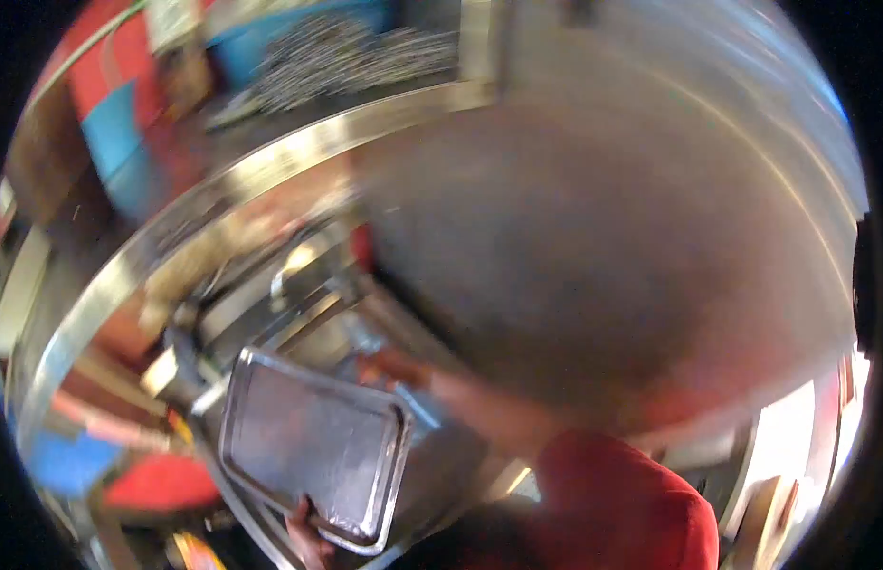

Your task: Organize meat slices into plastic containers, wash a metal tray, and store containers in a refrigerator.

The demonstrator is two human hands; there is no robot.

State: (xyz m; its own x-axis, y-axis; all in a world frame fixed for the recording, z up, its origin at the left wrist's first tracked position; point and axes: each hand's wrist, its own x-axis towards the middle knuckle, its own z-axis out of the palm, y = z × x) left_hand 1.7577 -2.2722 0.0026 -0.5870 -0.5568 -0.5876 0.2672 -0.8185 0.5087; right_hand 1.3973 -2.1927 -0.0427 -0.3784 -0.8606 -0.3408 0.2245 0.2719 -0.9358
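Observation:
A rectangular metal tray with a raised rim is tilted at the lower middle. My left hand grips its lower edge, with the thumb over the rim. Beyond the tray's upper right corner, my right hand reaches out from a red sleeve. It is blurred and close to a pale bluish thing; whether it holds anything cannot be made out.
A large smooth metal surface fills the right side. A shiny metal edge curves across the left. Past it lie a blurred pile of thin grey strands and a blue container. A red round thing is at lower left.

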